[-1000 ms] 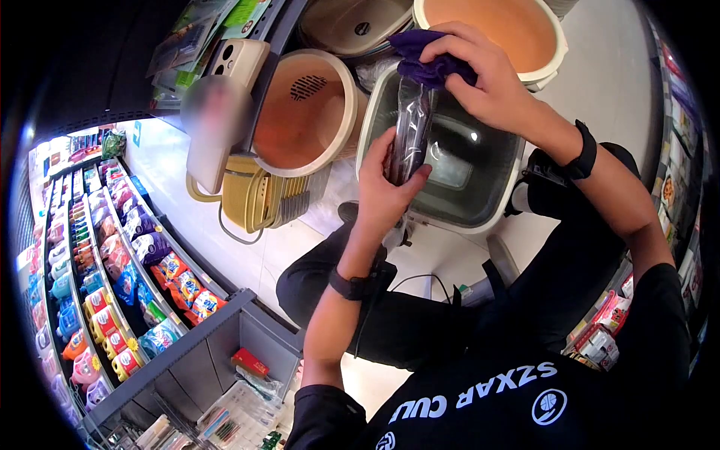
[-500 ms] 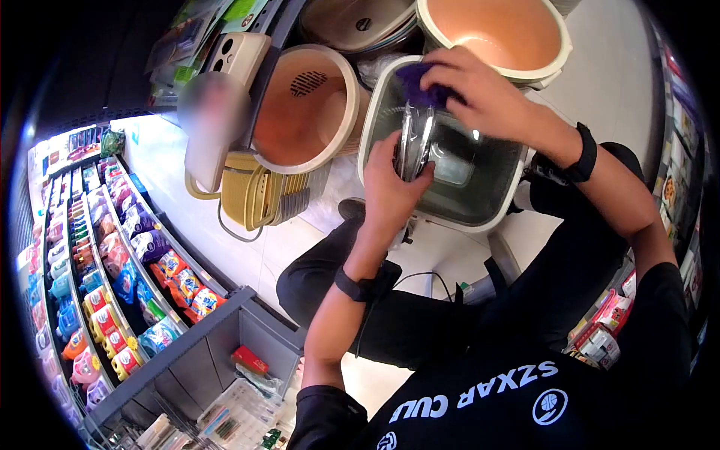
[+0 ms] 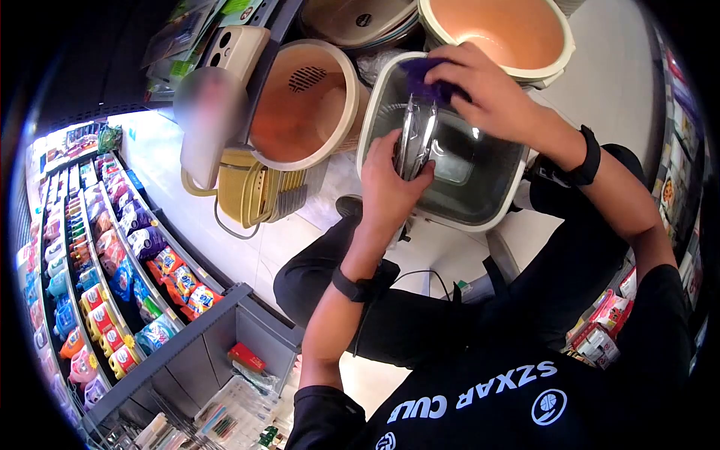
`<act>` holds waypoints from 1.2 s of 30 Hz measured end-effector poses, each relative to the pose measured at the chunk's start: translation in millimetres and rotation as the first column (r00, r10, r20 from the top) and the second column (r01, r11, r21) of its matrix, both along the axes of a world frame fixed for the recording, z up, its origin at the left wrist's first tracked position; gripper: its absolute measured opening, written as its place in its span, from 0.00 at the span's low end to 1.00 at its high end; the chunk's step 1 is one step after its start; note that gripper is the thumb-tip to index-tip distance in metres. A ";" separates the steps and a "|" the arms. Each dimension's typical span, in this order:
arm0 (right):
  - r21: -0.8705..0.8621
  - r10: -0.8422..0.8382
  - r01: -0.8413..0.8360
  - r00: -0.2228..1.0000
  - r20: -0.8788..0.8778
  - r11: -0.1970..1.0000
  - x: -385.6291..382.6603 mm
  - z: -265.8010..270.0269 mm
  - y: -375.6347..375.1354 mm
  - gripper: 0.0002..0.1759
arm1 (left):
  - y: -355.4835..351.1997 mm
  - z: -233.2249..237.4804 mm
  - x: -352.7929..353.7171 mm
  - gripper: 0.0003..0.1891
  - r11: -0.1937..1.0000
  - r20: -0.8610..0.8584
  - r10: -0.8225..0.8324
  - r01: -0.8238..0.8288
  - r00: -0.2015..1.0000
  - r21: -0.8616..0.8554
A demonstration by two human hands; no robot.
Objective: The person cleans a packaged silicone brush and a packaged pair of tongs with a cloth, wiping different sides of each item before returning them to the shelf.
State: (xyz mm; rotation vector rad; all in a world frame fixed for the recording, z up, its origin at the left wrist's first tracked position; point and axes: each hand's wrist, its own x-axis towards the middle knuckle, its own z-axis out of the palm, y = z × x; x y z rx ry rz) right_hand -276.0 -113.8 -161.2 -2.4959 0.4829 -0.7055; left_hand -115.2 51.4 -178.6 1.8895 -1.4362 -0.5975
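Over a grey-green rectangular basin with a pale rim (image 3: pixel 495 221), my left hand (image 3: pixel 394 180) is closed round a shiny, clear-wrapped package (image 3: pixel 415 139) held upright between thumb and fingers. Dark purple material (image 3: pixel 424 81) lies at the far end of the package. My right hand (image 3: pixel 484 94) has its fingers bent onto this purple material, near the basin's far rim. Whether the purple part is joined to the package cannot be made out.
An orange-lined round basket (image 3: pixel 300 112) stands left of the basin, another orange-lined tub (image 3: pixel 499 34) behind it. A yellow folded item (image 3: pixel 241 187) is below the basket. Shelves of bottles and bags (image 3: pixel 112 255) line the left; a grey bin (image 3: pixel 180 360) sits lower left.
The view has shifted slightly. My right hand has moved a little to the right with its fingers still at the purple material; my left hand keeps its hold on the package.
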 end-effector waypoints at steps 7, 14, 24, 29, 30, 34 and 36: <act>0.027 -0.027 0.025 0.997 0.066 0.999 0.0 -3.6 -2.3 0.18 | 1.8 0.5 -0.7 0.28 1.000 -0.052 -0.004 0.005 0.999 0.004; -0.064 0.203 -0.202 0.979 0.002 0.977 6.0 3.0 26.5 0.19 | 2.0 -4.9 3.1 0.29 1.000 0.019 -0.004 0.004 1.000 -0.013; -0.112 0.045 -0.050 0.998 -0.049 0.993 2.5 6.4 19.0 0.21 | -1.4 -6.1 1.6 0.30 1.000 0.026 0.008 -0.007 1.000 -0.028; 0.073 -0.127 0.117 0.980 0.151 0.991 0.7 -3.9 -8.2 0.20 | 1.6 -0.6 2.5 0.27 0.999 -0.212 -0.003 0.012 0.977 0.044; 0.110 -0.154 0.135 0.970 0.186 0.985 1.1 -5.5 -11.5 0.19 | 2.0 0.1 2.2 0.26 0.998 -0.317 0.007 0.015 0.948 0.067; 0.240 -0.155 0.093 0.955 0.252 0.966 3.5 -0.2 -10.5 0.19 | 0.7 10.4 10.4 0.25 0.969 -0.816 0.106 0.125 0.568 0.213; 0.209 -0.140 0.082 0.950 0.280 0.974 5.0 0.3 -9.7 0.19 | -0.4 15.7 22.0 0.27 0.909 -0.924 0.229 0.272 0.305 0.315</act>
